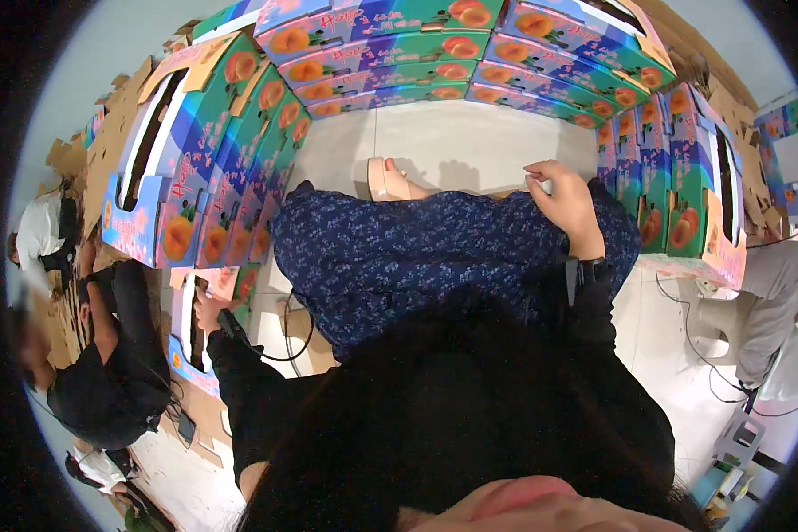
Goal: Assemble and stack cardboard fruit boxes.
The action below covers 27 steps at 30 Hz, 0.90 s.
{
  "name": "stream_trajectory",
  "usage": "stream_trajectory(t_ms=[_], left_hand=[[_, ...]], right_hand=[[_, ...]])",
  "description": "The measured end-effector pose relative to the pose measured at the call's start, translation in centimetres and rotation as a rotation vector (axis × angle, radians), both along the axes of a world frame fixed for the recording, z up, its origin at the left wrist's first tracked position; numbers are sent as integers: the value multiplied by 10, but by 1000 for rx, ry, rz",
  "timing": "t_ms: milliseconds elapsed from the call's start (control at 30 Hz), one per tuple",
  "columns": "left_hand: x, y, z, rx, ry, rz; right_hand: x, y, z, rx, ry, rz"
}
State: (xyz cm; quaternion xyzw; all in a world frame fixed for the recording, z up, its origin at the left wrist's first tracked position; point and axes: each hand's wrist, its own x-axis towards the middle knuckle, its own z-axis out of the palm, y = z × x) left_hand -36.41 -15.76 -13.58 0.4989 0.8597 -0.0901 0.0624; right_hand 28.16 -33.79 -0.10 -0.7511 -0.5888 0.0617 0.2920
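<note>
My left hand (207, 310) is at a low cardboard fruit box (186, 348) on the left, its bent fingers on the edge by the box's long opening. Part of that grip is hidden by the box and the wrist. Directly above it stands a pile of blue, green and pink fruit boxes (179, 164) printed with orange fruit. My right hand (566, 208) hovers over the dark flowered skirt (416, 257) on my lap. Its fingers are loosely curled with a gap between them, and nothing shows in them.
Stacked fruit boxes (381, 62) form a wall ahead, and more boxes (674, 168) stand at the right. A black cable (310, 332) loops beside my left arm. People sit nearby: one in black (106, 390) at left, another in grey trousers (771, 306) at right.
</note>
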Motion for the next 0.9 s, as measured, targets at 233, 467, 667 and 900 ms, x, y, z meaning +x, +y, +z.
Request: stream_trajectory(t_ms=[233, 467, 667, 900], left_hand=[[2, -51, -11, 236, 170, 156], [34, -97, 69, 782, 25, 99], [62, -121, 124, 1204, -122, 413], [106, -117, 210, 1827, -365, -64]], right_hand=[[3, -4, 2, 194, -7, -70], [6, 2, 3, 289, -32, -101], [1, 7, 13, 274, 95, -186], [3, -2, 25, 365, 86, -170]])
